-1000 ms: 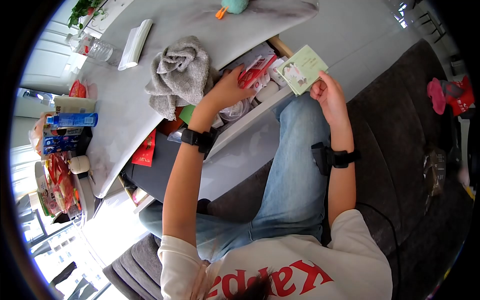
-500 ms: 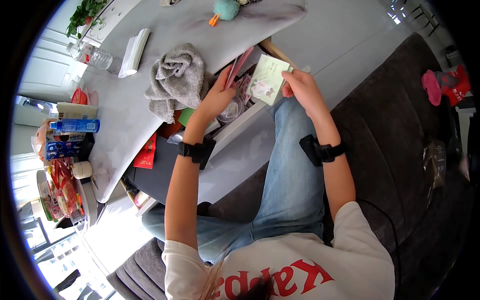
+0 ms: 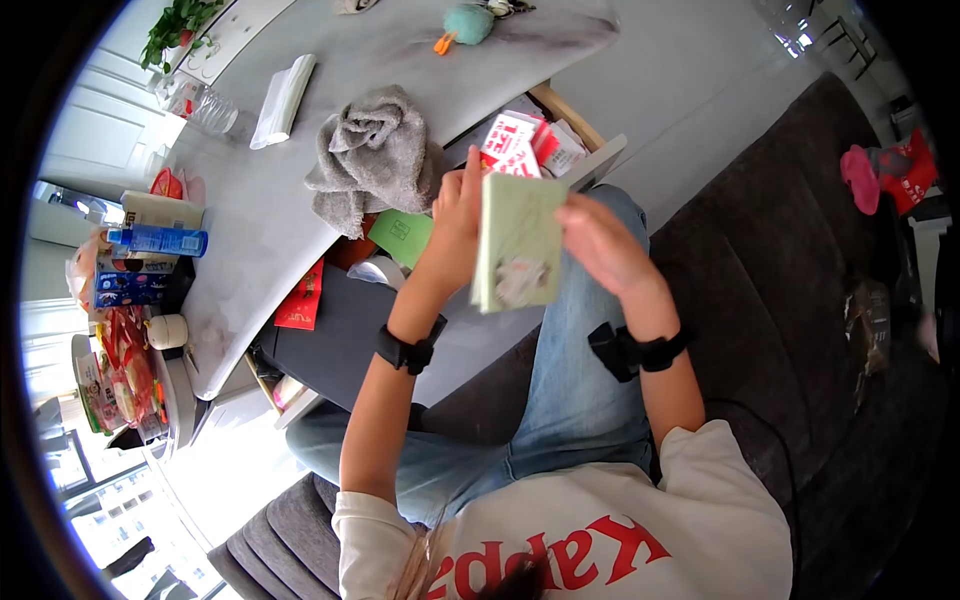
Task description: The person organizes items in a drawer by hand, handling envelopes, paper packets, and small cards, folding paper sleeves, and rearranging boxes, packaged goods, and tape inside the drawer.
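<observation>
My right hand (image 3: 607, 245) pinches the right edge of a flat pale green packet (image 3: 523, 235) with a faint flower print. The packet is blurred and held toward me above the drawer. My left hand (image 3: 456, 210) is just left of it, index finger stretched up along red-and-white cards (image 3: 512, 145). These seem to be in its grip, but the packet hides the thumb and lower part of the cards. Below both hands is the pulled-out drawer (image 3: 603, 160), holding more cards, a green card (image 3: 402, 235) and other small items.
A grey towel (image 3: 375, 155) lies at the edge of the table (image 3: 270, 215). Beyond it are a white folded pack (image 3: 284, 102), a plastic bottle (image 3: 207, 108) and a teal plush (image 3: 468, 24). A red envelope (image 3: 300, 299) rests on a dark surface. A dark sofa (image 3: 760, 300) is on the right.
My right hand has brought the pale green packet left and nearer to me, in front of my left hand. The red-and-white cards by my left hand have turned from edge-on to face-on.
</observation>
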{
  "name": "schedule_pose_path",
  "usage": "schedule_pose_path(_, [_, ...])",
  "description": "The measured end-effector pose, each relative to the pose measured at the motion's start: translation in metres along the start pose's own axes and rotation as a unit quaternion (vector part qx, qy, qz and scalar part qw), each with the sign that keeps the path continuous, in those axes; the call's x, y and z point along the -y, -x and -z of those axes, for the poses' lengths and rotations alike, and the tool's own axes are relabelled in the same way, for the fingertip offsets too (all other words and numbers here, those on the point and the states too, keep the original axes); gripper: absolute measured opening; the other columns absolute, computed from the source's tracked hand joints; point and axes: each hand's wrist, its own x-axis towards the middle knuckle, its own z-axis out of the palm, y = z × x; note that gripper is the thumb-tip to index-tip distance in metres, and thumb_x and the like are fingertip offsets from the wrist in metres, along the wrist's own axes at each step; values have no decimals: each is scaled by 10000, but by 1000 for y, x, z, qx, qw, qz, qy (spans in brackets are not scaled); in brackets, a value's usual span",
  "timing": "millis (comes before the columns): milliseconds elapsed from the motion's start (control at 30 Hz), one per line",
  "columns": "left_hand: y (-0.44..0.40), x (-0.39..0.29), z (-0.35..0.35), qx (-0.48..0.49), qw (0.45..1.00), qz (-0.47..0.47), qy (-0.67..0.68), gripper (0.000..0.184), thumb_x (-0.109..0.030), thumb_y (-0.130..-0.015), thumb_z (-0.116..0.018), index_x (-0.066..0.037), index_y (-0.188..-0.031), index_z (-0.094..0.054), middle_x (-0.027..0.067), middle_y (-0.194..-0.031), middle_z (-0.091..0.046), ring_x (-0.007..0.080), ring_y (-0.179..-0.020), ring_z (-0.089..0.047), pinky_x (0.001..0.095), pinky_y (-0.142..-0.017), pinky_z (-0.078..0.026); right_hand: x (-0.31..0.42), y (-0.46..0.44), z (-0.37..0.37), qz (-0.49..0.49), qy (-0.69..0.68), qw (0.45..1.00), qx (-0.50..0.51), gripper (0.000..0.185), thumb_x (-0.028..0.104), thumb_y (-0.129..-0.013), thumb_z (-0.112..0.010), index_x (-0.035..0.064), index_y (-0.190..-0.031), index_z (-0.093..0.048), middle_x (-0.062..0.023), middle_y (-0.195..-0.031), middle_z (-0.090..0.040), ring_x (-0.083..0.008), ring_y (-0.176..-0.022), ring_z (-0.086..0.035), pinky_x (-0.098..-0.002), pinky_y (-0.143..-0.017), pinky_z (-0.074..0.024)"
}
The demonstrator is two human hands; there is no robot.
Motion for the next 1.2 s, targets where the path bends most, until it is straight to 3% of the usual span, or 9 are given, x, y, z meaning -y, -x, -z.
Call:
schedule_pose_path(67, [1, -18, 2, 19, 999, 35, -12, 715, -201, -809, -523, -41, -1423, -196, 218, -1258, -379, 361, -1169, -392, 435, -999, -298, -4, -3, -20, 17, 45, 999, 9, 365, 190, -899, -446, -36, -1176, -519, -91, -1158, -566, -168, -1093, -500, -320, -962, -359])
schedule_pose_path(233, [27, -17, 3, 29, 975, -190, -115, 601, -233, -805, -535, -78, -1357, -357, 191, -1415, -295, 333, -1299, -280, 429, -1068, -208, -10, -16, -36, 118, 47, 989, -72, 311, 148, -888, -452, -49, -1089, -585, -63, -1059, -590, -119, -1009, -504, -277, -911, -377])
schedule_pose_path(433, [29, -11, -3, -81, 966, -227, -95, 491, -188, -770, -585, -114, -1250, -510, 115, -1305, -449, 310, -1082, -455, 403, -936, -345, -19, -4, -35, 168, 98, 975, -110, 313, 153, -884, -464, -52, -1095, -571, -84, -1100, -535, -137, -1023, -488, -286, -902, -375])
schedule_pose_path(500, [27, -25, -10, -117, 983, -126, -67, 474, -176, -763, -590, -115, -1229, -531, 110, -1305, -446, 296, -1107, -453, 400, -919, -367, -24, -2, -44, 149, 133, 974, -111, 304, 159, -887, -472, -52, -1079, -578, -77, -1080, -542, -124, -1007, -493, -278, -886, -385])
schedule_pose_path(633, [29, -22, -18, -170, 943, -202, -202, 497, -191, -767, -601, -92, -1241, -488, 122, -1255, -491, 313, -1163, -459, 459, -972, -343, -31, -4, -49, 96, 58, 983, -147, 296, 179, -911, -461, -56, -1063, -557, -70, -1035, -586, -108, -976, -526, -262, -885, -390])
schedule_pose_path(767, [36, -35, -7, -30, 995, -72, -55, 382, -83, -725, -659, -89, -1102, -599, 112, -1133, -582, 348, -1050, -528, 405, -886, -417, -39, -12, -42, 100, -50, 980, -168, 251, 173, -930, -455, -28, -1035, -560, -59, -1007, -591, -100, -934, -542, -266, -857, -415])
schedule_pose_path(967, [55, -33, -7, -104, 987, -6, 121, 382, -79, -784, -624, -17, -1151, -540, 150, -1133, -579, 272, -1069, -549, 362, -889, -446, -37, -7, -42, 138, -2, 970, -199, 247, 156, -934, -455, -37, -1013, -588, -48, -945, -623, -74, -893, -537, -230, -808, -416])
schedule_pose_path(1067, [65, -37, -11, -93, 905, 114, 400, 325, -49, -865, -544, 25, -1178, -499, 149, -1138, -569, 247, -1051, -557, 334, -873, -464, -27, 0, -54, 144, 40, 974, -172, 215, 118, -928, -471, -35, -1036, -577, -56, -971, -617, -88, -920, -543, -246, -821, -426])
schedule_pose_path(1200, [66, -38, -4, -124, 811, 126, 558, 302, -73, -936, -429, 13, -1223, -463, 131, -1200, -536, 234, -1017, -581, 358, -792, -526, -28, -3, -66, 182, 63, 973, -127, 217, 89, -924, -472, -32, -1083, -558, -107, -1106, -564, -125, -1014, -521, -283, -848, -430])
